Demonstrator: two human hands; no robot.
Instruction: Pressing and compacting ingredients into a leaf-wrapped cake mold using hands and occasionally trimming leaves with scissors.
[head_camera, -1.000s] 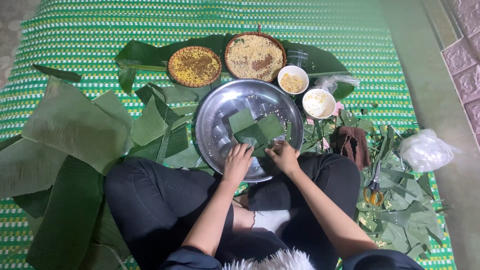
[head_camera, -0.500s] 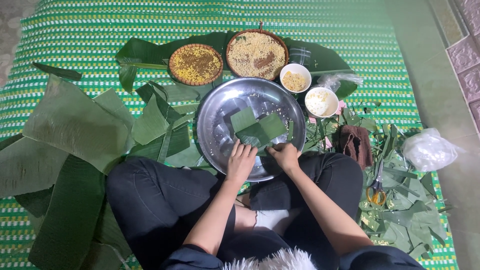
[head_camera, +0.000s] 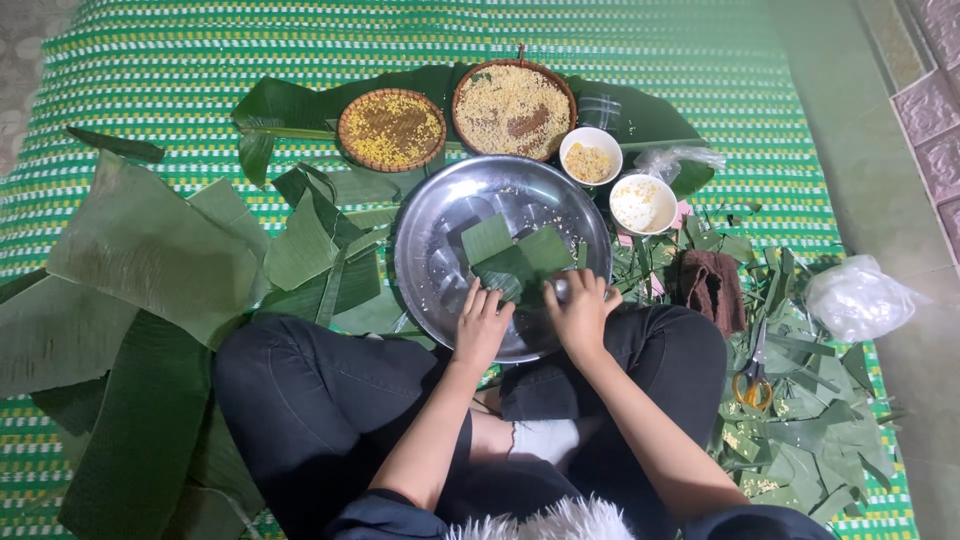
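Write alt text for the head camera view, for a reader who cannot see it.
Seen from above, a seated person's left hand and right hand press folded green leaf pieces in a round metal tray on a green woven mat. Two baskets of grain, two small bowls and large banana leaves surround it.

Round shiny metal trays (head_camera: 430, 215): one; it holds three green leaf pieces (head_camera: 487, 238)
Round woven baskets of yellow grain: two; a smaller one (head_camera: 391, 130); a larger one (head_camera: 514, 97)
Small white bowls: two; one upper (head_camera: 590, 157); one lower (head_camera: 642, 203)
Scissors with orange handles (head_camera: 752, 385): one
Brown cloths (head_camera: 712, 290): one
Clear plastic bags (head_camera: 858, 298): one
Bare hands: two; left (head_camera: 483, 326); right (head_camera: 579, 312)
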